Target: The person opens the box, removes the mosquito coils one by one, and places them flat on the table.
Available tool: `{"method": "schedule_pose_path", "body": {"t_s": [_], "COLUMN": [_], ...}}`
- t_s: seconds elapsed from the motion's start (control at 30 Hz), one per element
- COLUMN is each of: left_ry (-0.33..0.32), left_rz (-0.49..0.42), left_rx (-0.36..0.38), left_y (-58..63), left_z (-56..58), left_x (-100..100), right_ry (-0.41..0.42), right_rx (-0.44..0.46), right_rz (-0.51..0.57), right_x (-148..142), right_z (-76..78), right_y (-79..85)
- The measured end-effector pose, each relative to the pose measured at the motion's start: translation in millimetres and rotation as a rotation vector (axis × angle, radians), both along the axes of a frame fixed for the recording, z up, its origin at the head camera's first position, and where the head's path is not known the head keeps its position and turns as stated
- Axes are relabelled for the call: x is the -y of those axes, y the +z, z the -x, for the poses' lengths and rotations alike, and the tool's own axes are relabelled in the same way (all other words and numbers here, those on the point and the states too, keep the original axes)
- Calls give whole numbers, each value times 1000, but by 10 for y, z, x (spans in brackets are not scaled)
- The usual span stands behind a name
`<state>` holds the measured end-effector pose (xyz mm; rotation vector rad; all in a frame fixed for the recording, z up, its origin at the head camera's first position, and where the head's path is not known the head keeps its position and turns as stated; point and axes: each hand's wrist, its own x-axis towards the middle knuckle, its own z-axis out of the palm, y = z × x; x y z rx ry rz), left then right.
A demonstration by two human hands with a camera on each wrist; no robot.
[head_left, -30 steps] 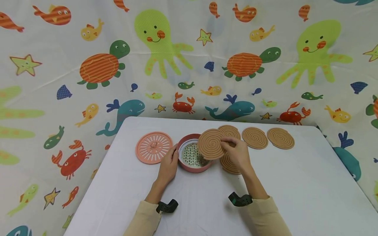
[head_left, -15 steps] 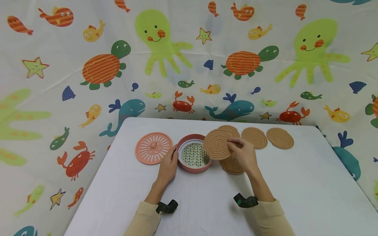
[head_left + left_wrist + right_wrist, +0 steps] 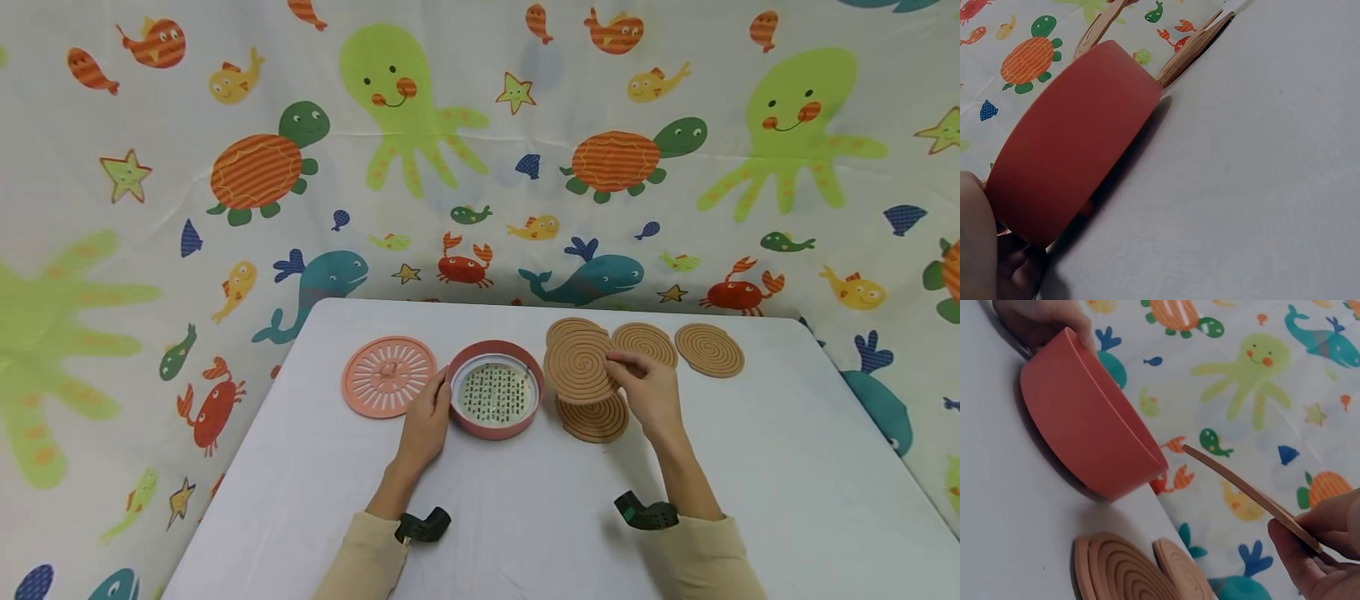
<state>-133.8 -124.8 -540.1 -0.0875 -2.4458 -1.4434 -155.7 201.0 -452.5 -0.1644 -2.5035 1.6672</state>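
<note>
My left hand (image 3: 426,421) grips the left side of a round pink mosquito coil holder (image 3: 495,432), thumb near its rim. Inside the holder is a perforated metal plate (image 3: 493,393). With thumb and fingers, my right hand (image 3: 654,393) pinches the edge of a brown mosquito coil (image 3: 579,368) just right of the holder. That coil is raised and tilted, seen almost edge-on in the right wrist view (image 3: 1254,495). Below it lie more coils (image 3: 595,423), partly hidden by it. The holder's plain outer wall (image 3: 1075,137) fills much of the left wrist view.
A pink slotted lid (image 3: 389,375) lies left of the holder. Another coil (image 3: 573,323) shows behind the held one. Two more coils, a nearer one (image 3: 645,340) and a farther one (image 3: 709,350), lie to the right along the back of the white table (image 3: 510,517).
My right hand has moved right with the coil, from overlapping the holder's right side to in front of the other coils. The left hand and holder stay in place.
</note>
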Motion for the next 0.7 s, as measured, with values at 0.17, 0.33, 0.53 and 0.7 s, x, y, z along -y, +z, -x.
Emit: {"method": "schedule_pose_path", "body": {"t_s": [0.17,0.33,0.53,0.7], "left_ry": [-3,-1,-5,-3], "left_rz": [-3,7,4,0], "left_rx": [-5,-10,-21,-33], "left_y": [-1,-10,-20,-51], "left_z": [-1,-5,-4,17], "left_x": [8,13,12,16], "right_ry": [-36,-77,-125,-154], "right_rx": [13,28,40,29], "right_rz": [-33,-25,-15,-22], "right_x": [-122,-217,-324,-417], "right_z": [-5,-16,-40,-65], "right_y": [0,-9,-33,-58]}}
